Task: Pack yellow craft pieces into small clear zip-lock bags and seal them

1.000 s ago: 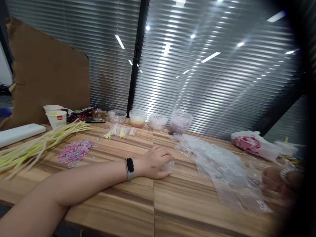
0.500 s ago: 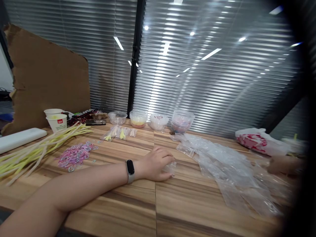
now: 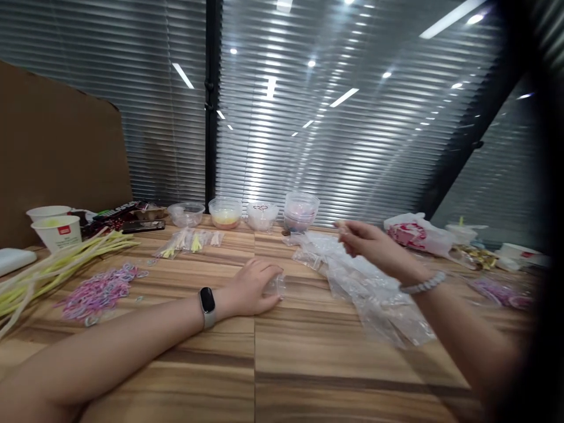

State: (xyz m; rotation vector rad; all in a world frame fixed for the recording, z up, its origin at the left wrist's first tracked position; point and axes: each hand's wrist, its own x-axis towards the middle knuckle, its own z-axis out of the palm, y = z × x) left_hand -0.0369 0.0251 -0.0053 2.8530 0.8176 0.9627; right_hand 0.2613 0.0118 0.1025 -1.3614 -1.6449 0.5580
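surface (image 3: 308,370) under both hands; bag pile (image 3: 361,282) under right hand (image 3: 370,244), which hovers above it, fingers loosely curled, holding nothing I can make out; left hand (image 3: 249,288) flat on surface, fingertips resting on small bag (image 3: 277,286)

**Hands at plastic bags on wooden table**

Left hand (image 3: 251,289) rests palm-down on wooden table (image 3: 308,376), fingertips on a small clear bag (image 3: 276,285). Right hand (image 3: 368,242) raised over pile of clear bags (image 3: 365,288), fingers loosely curled, grip unclear. Far edge: row of clear plastic bowls (image 3: 264,214). Left: yellow pipe cleaners (image 3: 53,267), pink-purple loops (image 3: 99,289), two paper cups (image 3: 55,226). Far right: red-white bag (image 3: 414,234).
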